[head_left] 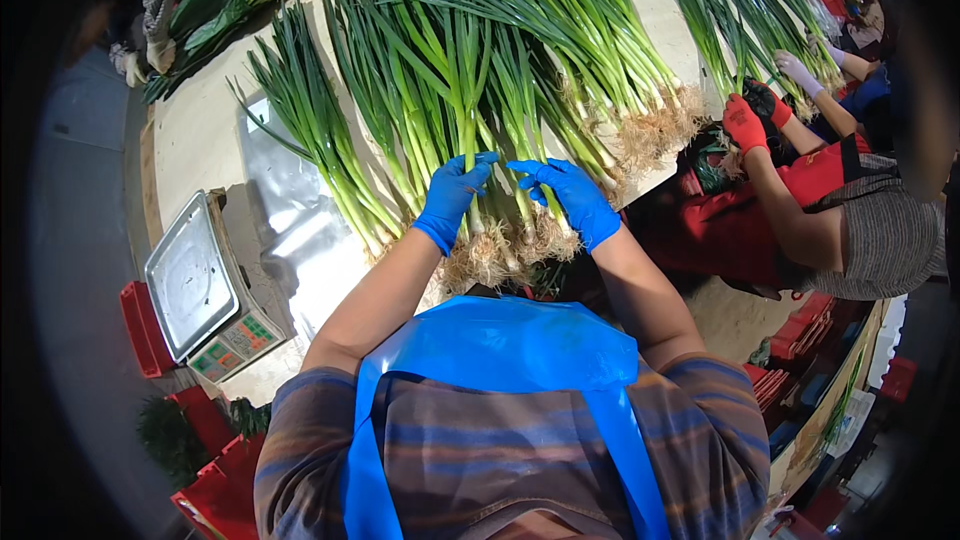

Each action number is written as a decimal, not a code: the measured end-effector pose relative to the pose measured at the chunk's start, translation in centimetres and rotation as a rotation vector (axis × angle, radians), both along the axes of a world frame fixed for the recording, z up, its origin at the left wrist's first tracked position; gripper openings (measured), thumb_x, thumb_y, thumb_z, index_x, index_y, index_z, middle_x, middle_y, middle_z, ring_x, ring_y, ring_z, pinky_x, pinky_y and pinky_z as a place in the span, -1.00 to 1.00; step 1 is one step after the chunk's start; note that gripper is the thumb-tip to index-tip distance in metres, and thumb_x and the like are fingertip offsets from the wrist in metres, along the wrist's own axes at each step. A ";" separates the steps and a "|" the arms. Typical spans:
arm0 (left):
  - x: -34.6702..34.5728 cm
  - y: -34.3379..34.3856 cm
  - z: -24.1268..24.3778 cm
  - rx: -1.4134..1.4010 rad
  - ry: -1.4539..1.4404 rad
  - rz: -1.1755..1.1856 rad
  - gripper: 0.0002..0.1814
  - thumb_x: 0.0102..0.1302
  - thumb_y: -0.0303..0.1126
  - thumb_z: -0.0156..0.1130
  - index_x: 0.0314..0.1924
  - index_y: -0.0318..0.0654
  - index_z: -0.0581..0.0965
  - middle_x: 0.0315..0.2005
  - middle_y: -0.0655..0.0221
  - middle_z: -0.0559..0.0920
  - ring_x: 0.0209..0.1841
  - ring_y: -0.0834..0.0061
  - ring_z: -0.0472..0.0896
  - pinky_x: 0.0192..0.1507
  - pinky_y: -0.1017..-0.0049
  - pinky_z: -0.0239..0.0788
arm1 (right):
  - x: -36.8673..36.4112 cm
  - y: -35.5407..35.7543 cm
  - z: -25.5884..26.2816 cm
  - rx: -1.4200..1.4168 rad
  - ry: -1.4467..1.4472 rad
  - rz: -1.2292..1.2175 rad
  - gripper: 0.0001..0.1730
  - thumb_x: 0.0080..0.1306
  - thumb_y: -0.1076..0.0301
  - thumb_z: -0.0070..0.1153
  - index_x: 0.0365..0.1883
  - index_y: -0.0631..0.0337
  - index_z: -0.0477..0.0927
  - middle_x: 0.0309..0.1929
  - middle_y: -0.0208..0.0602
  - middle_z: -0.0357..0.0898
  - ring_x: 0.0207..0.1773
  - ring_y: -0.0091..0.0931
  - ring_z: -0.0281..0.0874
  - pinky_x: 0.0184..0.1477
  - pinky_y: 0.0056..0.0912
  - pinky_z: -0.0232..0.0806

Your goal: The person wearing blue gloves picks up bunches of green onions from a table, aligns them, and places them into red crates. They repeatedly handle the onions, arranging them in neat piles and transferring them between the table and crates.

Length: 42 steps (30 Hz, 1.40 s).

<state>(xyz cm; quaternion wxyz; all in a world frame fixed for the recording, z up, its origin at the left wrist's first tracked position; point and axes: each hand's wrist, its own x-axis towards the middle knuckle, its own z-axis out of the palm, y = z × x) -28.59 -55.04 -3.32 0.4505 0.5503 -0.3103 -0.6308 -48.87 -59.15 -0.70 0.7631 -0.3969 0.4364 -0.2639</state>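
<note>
My left hand (454,196), in a blue glove, is closed around the lower stem of a green onion (472,136). Its root end hangs just below my fingers. My right hand (571,199), gloved the same, is over the stems of other green onions (517,106), index finger stretched to the left. Whether it grips a stem is hard to tell. Brown root tufts (487,253) lie along the table edge before my blue apron (510,337). Left of my hands is a separate small bunch of green onions (322,127); a larger pile (600,52) is to the upper right.
A digital scale (191,277) with a metal pan stands at the left beside clear plastic bags (292,195) on the table (202,135). At right, a co-worker's red-gloved hand (744,124) holds green onions. Another person's gloved hand (160,56) is at upper left. Red crates (225,491) sit below.
</note>
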 end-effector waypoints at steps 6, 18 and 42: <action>0.7 0.4 1.6 -0.035 0.142 0.042 -0.69 0.34 -0.20 0.14 -0.01 -0.18 0.60 -0.24 0.50 0.56 -0.42 0.66 0.35 -0.36 0.58 0.29 | -1.0 -0.7 -2.2 -0.195 0.558 0.131 -0.63 0.26 0.20 0.18 -0.06 0.25 0.60 -0.22 -0.18 0.62 -0.23 -0.46 0.53 -0.16 -0.40 0.38; 1.5 1.4 -2.1 -0.093 -0.009 0.253 -0.52 0.32 -0.23 0.18 0.20 -0.22 0.44 -0.05 0.35 0.55 -0.19 0.63 0.47 -0.13 0.61 0.30 | -6.1 -5.3 -7.1 -0.975 1.397 0.137 -0.44 0.13 0.13 0.25 0.09 0.10 0.48 -0.10 -0.11 0.49 -0.09 -0.15 0.49 -0.04 -0.06 0.35; -2.9 -3.1 1.2 -0.661 -1.519 -0.428 -0.63 0.11 -0.22 0.23 -0.02 0.21 0.61 0.38 0.30 0.15 0.41 -0.07 0.00 0.38 -0.11 -0.45 | -2.7 -2.1 -4.2 -1.016 1.003 -0.046 -0.61 0.30 0.19 0.07 0.05 0.12 0.53 -0.13 -0.09 0.56 -0.10 -0.19 0.53 -0.06 -0.17 0.37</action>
